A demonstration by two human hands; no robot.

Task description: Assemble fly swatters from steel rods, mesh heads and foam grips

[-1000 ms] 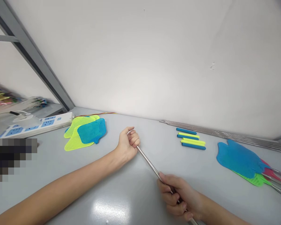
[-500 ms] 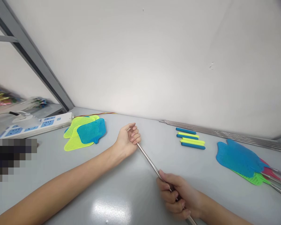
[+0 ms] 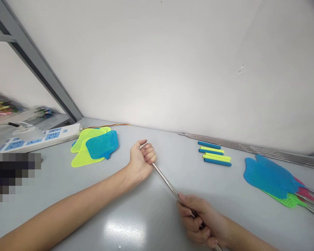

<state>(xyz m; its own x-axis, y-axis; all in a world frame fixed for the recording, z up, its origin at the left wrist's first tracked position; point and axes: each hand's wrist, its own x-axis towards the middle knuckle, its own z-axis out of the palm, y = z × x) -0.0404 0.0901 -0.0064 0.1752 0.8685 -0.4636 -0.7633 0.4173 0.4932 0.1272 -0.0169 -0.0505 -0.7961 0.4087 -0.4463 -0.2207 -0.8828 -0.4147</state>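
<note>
1. Leftmost, the left hand [image 3: 142, 158] lies wrist-down on the grey table [image 3: 136, 223], fingers curled tight around the far end of a metal rod [image 3: 165, 180].
2. Slanting toward the body, that rod runs into the right hand [image 3: 199, 218] — fisted around its near part.
3. Bare tabletop lies between the hands; mesh swatter heads [image 3: 95, 149] sit beyond the left hand, foam grips [image 3: 214, 154] beyond the right.

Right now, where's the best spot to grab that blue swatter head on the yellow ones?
Probably the blue swatter head by its short neck at the near edge, coming from the front. It lies flat atop the yellow heads, and that neck sticks out over the table.
</note>
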